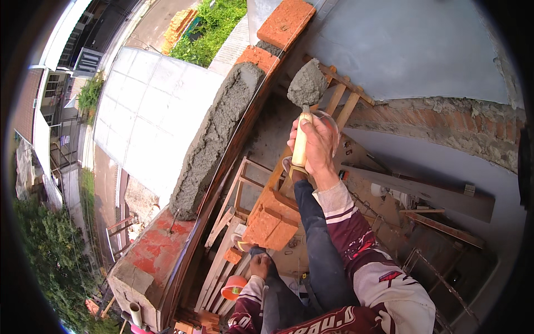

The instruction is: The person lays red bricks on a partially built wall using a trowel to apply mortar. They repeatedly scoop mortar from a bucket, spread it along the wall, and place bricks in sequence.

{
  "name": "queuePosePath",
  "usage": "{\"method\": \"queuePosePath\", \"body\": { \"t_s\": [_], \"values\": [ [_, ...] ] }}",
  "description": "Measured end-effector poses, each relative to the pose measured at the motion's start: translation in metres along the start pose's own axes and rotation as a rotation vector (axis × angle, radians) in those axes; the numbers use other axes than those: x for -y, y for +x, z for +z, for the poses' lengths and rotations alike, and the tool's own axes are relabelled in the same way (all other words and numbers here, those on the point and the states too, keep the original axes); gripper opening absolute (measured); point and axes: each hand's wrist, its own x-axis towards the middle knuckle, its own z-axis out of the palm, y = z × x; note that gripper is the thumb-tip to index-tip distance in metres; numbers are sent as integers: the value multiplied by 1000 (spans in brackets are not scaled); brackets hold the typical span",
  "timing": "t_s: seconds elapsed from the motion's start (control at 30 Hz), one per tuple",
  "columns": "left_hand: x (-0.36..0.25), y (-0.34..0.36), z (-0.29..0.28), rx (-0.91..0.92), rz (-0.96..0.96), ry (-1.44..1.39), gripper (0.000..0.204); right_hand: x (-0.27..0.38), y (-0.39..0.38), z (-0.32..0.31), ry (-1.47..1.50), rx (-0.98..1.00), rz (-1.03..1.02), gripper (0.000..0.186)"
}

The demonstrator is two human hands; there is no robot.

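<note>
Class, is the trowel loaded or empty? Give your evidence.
Loaded: grey mortar is heaped on the trowel in the right hand.

We look through the left of two fisheye lenses worn side by side on the person's head, facing steeply down. From just above the burgundy jersey (384,281) at the lower edge, our view drops along the dark trousers (320,250) toward the floor. The right hand (317,143), a little right of centre, is fairly near us. The mortar bed (218,139) slants across left of centre, and past it we see much farther and lower, to the white roof (150,122) and the trees (39,239). Upright and unmirrored, our picture keeps the person's left at left; straight edges bend toward its round, dark rim.
</note>
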Motion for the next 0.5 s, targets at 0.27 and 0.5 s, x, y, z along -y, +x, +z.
{"method": "queuePosePath", "body": {
  "t_s": [0.27,0.5],
  "values": [
    [17,-7,-4,-30,-73,-36,21,23,47,119,-63,48,-46,18],
    [34,-12,-3,-67,-61,-29,20,18,-18,67,-76,91,-61,27]
  ]
}}
